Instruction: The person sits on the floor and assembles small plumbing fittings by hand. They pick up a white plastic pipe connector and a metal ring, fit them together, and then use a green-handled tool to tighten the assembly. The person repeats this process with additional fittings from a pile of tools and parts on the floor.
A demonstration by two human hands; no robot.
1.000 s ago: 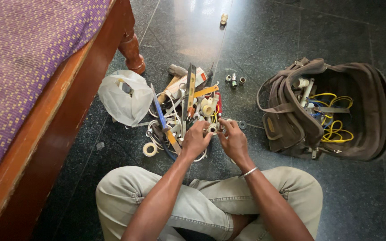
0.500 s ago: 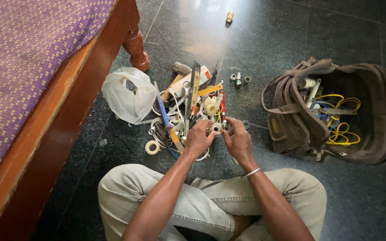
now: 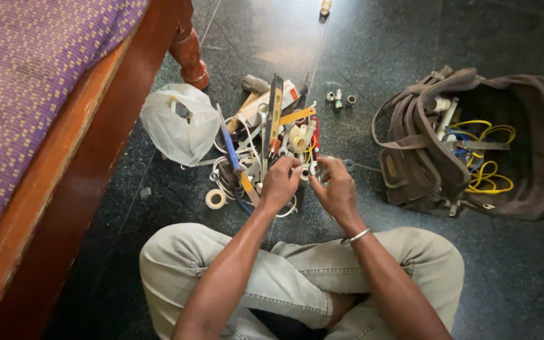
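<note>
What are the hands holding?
Both hands, left and right, meet on a small white ring-shaped piece above the tool pile, pinched at its edges by the fingertips. What it is cannot be told.

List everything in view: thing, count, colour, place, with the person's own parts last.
tool pile: one heap, mixed colours, on the floor ahead of the hands
small white fitting: one, white, between both hands
tape roll: one, white, left of the pile
plastic bag: one, white, beside the bed leg
tool bag: one, brown, open, right, yellow cable inside
metal fittings: about three, grey, behind the pile
bed: one, wooden frame, purple cover, left
floor: dark stone
left hand: on the fitting
right hand: on the fitting, bangle at wrist
</note>
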